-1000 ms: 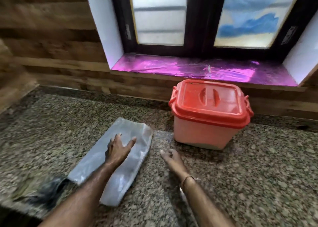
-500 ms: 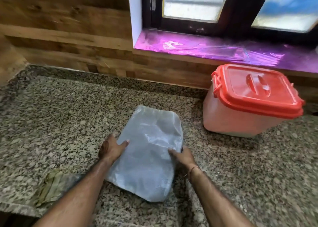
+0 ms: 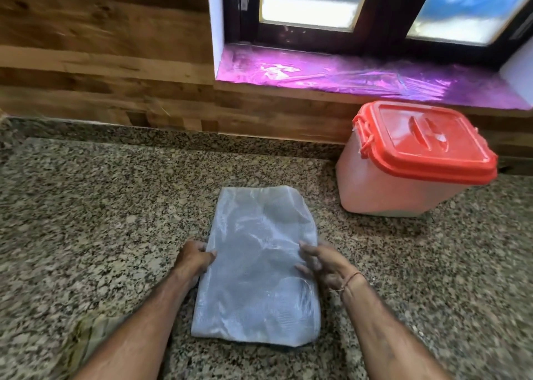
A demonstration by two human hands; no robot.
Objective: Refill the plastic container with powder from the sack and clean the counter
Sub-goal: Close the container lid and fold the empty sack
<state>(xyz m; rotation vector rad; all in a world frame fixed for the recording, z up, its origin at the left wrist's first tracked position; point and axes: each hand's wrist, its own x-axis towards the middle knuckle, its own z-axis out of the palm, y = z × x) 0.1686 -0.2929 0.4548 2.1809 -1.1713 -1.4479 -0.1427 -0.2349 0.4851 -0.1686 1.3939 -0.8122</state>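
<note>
Now, at the far left near edge of the speckled granite desk (image 3: 86, 206) lies a blurred greenish-brown scrap (image 3: 86, 339), partly hidden by the left forearm; what it is, I cannot tell. Left hand (image 3: 194, 257) is curled over the left edge of the sack (image 3: 256, 264), fingers bent and gripping the fabric. The sack itself lies flat and empty-looking in the middle of the desk, a pale translucent woven bag, long side running away from the person. Right hand (image 3: 323, 264) rests on the sack's right edge, fingers spread loosely and touching the material, a thin thread bracelet (image 3: 350, 280) at the wrist. Further right and back stands the plastic container (image 3: 403, 189), pinkish body, red lid (image 3: 432, 143) closed on top, close to the wooden wall beneath the purple-lined window sill (image 3: 360, 76), well apart from the sack.
</note>
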